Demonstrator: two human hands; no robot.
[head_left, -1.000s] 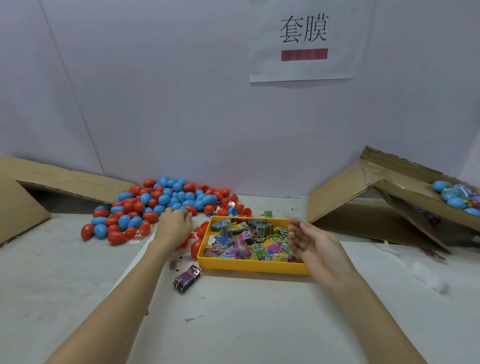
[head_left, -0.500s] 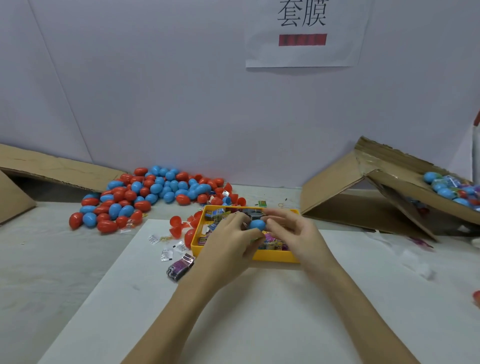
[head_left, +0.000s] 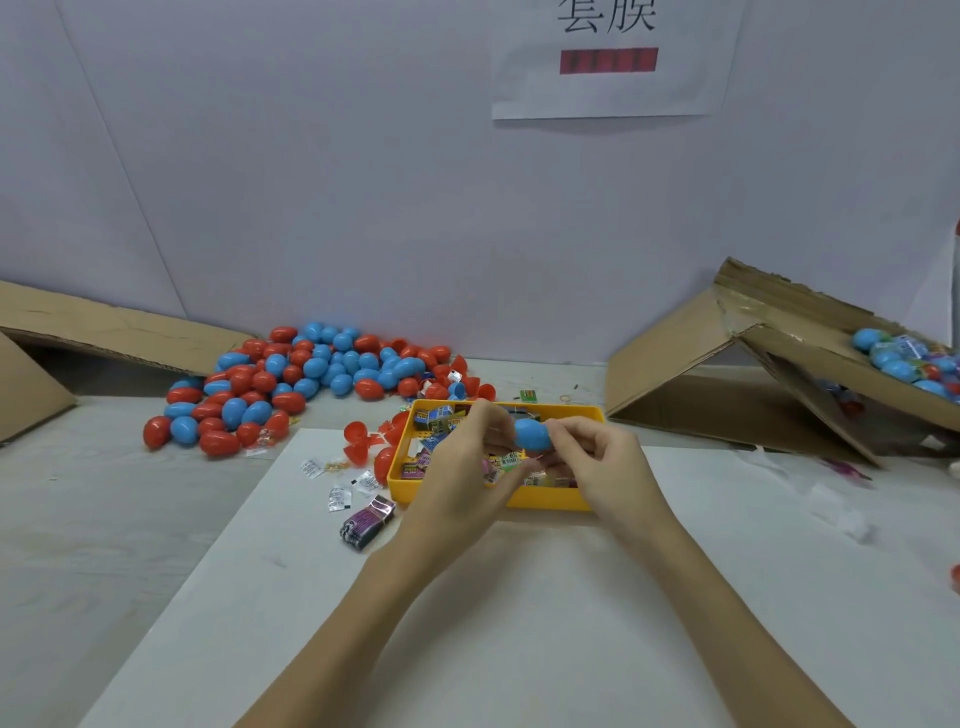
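A blue plastic egg (head_left: 531, 434) is held above the yellow tray (head_left: 550, 500) at the table's middle. My left hand (head_left: 467, 467) grips the egg's left end and my right hand (head_left: 602, 462) pinches its right end, fingers curled. The tray holds several small colourful packets, partly hidden behind my hands. A large pile of red and blue eggs (head_left: 311, 374) lies at the back left against the wall.
A purple packet (head_left: 366, 521) and small white sachets (head_left: 337, 493) lie left of the tray, with open red egg halves (head_left: 358, 441). A tilted cardboard box (head_left: 810, 364) at the right holds wrapped eggs (head_left: 904, 358). Another cardboard flap (head_left: 104, 332) sits far left.
My left hand came from the egg pile carrying a blue egg to above the tray. My right hand closed in and now pinches the egg's other end.
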